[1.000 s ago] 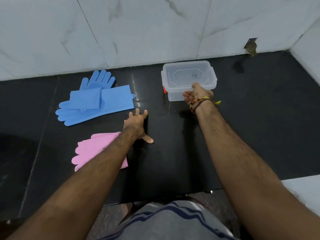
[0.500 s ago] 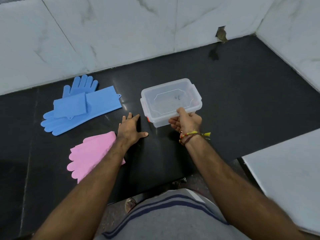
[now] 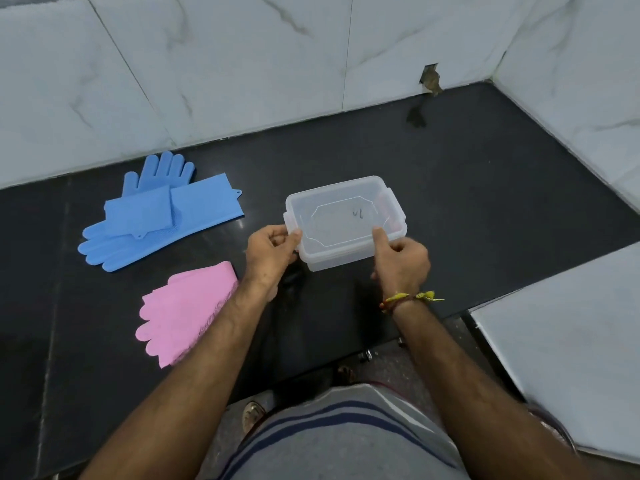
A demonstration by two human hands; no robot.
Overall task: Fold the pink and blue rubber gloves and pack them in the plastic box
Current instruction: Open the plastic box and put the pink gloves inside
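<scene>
From the head camera, looking down, both hands are on the clear plastic box (image 3: 346, 221), which sits with its lid on at the middle of the black table (image 3: 485, 209). The left hand (image 3: 272, 252) curls its fingers round the box's left end, pinching at the side clip there. The right hand (image 3: 401, 259) grips the near right corner, thumb laid on top of the lid and the other fingers tucked under the front edge; a yellow and red thread band (image 3: 410, 298) circles that wrist. Whether the box rests on the table or is lifted just off it cannot be told. To the left of the box, well apart from it, lie the blue gloves (image 3: 162, 214), one across the other, flat on the table near the white marble wall (image 3: 225, 64). The pink gloves (image 3: 188, 313) lie nearer the person, flat, fingers pointing to the lower left, partly hidden beneath the left forearm. A pale slab (image 3: 571, 358) fills the lower right, and a striped grey garment shows at the bottom edge.
</scene>
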